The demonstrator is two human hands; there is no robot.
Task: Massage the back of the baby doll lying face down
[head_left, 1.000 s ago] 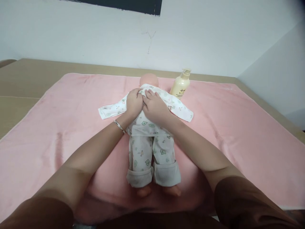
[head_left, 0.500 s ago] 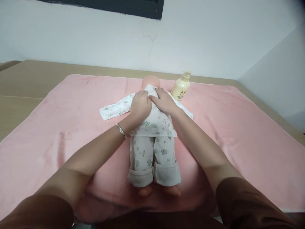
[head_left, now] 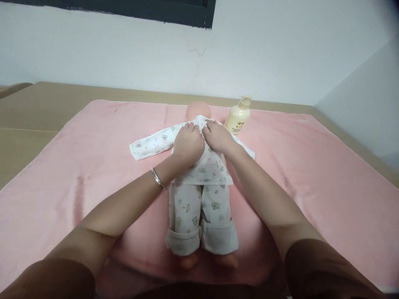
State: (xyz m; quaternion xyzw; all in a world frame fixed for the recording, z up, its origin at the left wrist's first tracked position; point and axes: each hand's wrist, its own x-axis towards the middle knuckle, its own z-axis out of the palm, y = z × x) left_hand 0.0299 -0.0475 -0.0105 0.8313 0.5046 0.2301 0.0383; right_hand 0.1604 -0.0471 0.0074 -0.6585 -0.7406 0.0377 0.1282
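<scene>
A baby doll (head_left: pixel 199 109) lies stretched out, its head away from me and its feet toward me. It has on a white printed baby shirt (head_left: pixel 207 170) and matching trousers (head_left: pixel 187 207) with turned-up cuffs. My left hand (head_left: pixel 189 143), with a bangle at the wrist, is closed on the upper part of the shirt, below the neckline. Just right of it, my right hand (head_left: pixel 218 136) has its curled fingers pinching the shirt cloth near the collar. Both hands cover much of the doll's chest area. The shirt's left-side sleeve lies out flat; my right forearm partly hides the other.
A pink blanket (head_left: pixel 102 137) is spread over the wooden table (head_left: pixel 62 99). Right of the doll's head stands a pale yellow pump bottle (head_left: pixel 238 118). A white wall (head_left: pixel 140 54) rises behind the table.
My right hand's fingers have curled in at the collar, where they lay flatter before. The left hand keeps its closed hold, shifted slightly right. The view has tilted up a little.
</scene>
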